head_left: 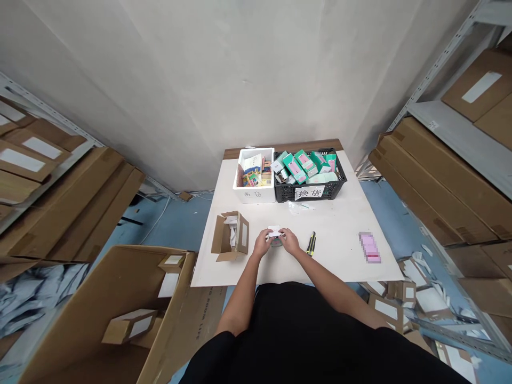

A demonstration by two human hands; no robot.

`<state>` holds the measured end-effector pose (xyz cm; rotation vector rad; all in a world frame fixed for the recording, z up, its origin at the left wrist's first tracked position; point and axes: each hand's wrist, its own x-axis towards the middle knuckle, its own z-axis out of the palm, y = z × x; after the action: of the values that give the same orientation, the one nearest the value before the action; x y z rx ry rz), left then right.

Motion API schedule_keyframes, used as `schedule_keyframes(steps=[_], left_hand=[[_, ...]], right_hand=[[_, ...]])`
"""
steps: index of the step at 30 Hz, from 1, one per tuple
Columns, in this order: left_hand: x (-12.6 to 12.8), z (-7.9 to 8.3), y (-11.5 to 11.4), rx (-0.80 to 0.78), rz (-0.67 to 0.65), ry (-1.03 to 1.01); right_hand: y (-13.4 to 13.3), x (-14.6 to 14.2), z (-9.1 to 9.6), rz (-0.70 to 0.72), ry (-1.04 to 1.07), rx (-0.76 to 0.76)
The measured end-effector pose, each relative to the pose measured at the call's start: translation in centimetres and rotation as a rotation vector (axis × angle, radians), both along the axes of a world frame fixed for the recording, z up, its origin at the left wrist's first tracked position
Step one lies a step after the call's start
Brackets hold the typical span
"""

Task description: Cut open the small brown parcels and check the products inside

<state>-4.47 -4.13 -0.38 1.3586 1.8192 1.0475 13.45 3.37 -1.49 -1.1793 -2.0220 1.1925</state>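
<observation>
My left hand [262, 244] and my right hand [288, 241] meet over the near middle of the white table [340, 250]. Both have their fingers closed round a small white item [274, 232] held between them; what it is I cannot make out. To the left of my hands stands a small open cardboard box [230, 236] with white paper inside. A black and yellow utility knife [311, 243] lies just right of my right hand.
At the table's back stand a white bin [255, 176] of colourful boxes and a black crate [310, 173] of green and pink boxes. A pink item [369, 247] lies at the right. A large open carton [108, 314] sits on the floor left. Shelves of cartons flank both sides.
</observation>
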Motion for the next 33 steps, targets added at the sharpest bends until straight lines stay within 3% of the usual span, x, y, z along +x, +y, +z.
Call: schedule_keyframes(steps=[7,10,14,20,23,26,30,33], left_hand=[[0.2,0.7,-0.6,-0.013,-0.116,-0.045],[0.7,0.8,-0.8,-0.014,-0.073,-0.087],[1.0,1.1,-0.8,-0.005,-0.011,-0.097],[0.7,1.3,-0.8,-0.056,-0.074,-0.129],[1.0,0.5,-1.1,-0.057,0.064,-0.306],[1.5,-0.7,-1.2,-0.093,0.197,-0.375],[2.1,-0.6,0.7,-0.112,0.177,-0.306],[2.5,1.4,4.0,-0.006,0.148,-0.297]], right_hand=[[0.7,0.7,-0.6,0.101,-0.014,-0.046],[1.1,0.8,-0.6,0.119,0.010,-0.096],[1.1,0.7,-0.7,0.110,0.045,-0.134],[0.5,0.5,-0.8,0.025,0.090,-0.254],[0.1,0.2,-1.0,-0.025,0.235,-0.432],[-0.3,-0.3,-1.0,-0.069,0.338,-0.497],[0.7,-0.7,0.0,-0.153,0.357,-0.440],[3.5,-0.3,2.1,-0.207,0.403,-0.369]])
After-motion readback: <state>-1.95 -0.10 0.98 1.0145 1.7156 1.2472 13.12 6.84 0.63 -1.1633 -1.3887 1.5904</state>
